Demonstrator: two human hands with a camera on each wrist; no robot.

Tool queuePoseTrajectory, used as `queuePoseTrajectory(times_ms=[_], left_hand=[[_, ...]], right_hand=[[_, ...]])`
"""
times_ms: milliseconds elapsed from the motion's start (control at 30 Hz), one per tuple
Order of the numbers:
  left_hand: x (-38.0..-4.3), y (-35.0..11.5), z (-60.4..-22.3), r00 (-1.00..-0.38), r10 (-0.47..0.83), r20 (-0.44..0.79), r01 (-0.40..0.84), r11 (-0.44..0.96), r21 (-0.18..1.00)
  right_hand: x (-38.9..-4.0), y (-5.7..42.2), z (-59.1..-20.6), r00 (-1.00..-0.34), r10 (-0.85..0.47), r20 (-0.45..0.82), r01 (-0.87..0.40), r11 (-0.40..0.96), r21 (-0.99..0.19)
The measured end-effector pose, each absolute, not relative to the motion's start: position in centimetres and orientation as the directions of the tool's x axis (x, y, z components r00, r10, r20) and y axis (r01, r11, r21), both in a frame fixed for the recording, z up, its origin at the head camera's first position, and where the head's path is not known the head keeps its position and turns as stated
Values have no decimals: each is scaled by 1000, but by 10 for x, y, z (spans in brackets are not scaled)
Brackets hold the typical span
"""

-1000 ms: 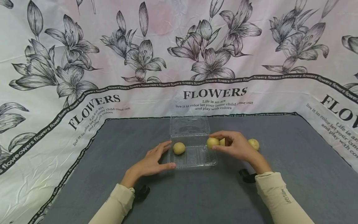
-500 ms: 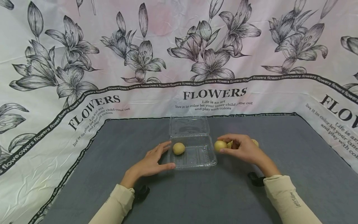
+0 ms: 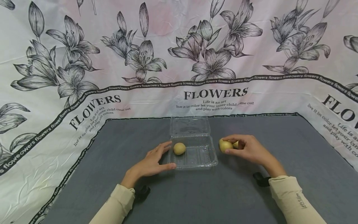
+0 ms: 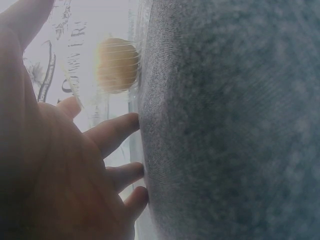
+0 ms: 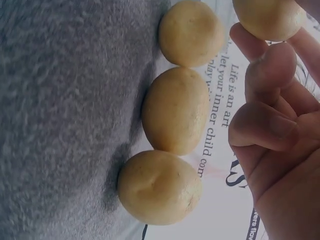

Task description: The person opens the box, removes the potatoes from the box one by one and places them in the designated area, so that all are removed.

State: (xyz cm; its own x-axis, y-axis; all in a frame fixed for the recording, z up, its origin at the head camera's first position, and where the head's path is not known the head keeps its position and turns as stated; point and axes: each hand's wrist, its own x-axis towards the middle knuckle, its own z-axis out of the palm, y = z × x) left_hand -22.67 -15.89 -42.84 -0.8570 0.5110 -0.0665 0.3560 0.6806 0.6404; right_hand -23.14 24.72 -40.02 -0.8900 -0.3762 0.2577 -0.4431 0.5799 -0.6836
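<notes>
A clear plastic clamshell box (image 3: 199, 155) stands with its lid up, and one potato (image 3: 179, 148) lies in its left part. My left hand (image 3: 151, 162) is at the box's left side, fingers spread and fingertips right at the wall; the left wrist view shows that potato (image 4: 117, 66) through the plastic. Right of the box, my right hand (image 3: 249, 149) pinches another potato (image 3: 225, 145) between thumb and fingertips. In the right wrist view this held potato (image 5: 270, 17) is partly cut off at the top edge, beside several curled fingers.
Three potatoes lie in a row on the grey table in the right wrist view: a round one (image 5: 191, 34), an oval one (image 5: 175, 111) and a dimpled one (image 5: 159, 187). My right hand mostly hides them from the head camera. A flower-printed cloth (image 3: 156, 99) hangs behind the table.
My right hand has moved to the right, carrying the potato from the box's right edge to beside the potatoes on the table. The left hand and the box have stayed put.
</notes>
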Motion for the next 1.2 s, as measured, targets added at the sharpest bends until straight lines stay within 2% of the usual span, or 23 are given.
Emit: queuePoseTrajectory(times_ms=[300, 1200], left_hand=[[-227, -159, -429, -858, 510, -61, 358, 680, 640], [-226, -159, -429, -861, 505, -59, 358, 684, 635]], right_hand=[[-232, 256, -403, -899, -383, 212, -417, 603, -680], [-233, 271, -406, -865, -467, 183, -477, 656, -585]])
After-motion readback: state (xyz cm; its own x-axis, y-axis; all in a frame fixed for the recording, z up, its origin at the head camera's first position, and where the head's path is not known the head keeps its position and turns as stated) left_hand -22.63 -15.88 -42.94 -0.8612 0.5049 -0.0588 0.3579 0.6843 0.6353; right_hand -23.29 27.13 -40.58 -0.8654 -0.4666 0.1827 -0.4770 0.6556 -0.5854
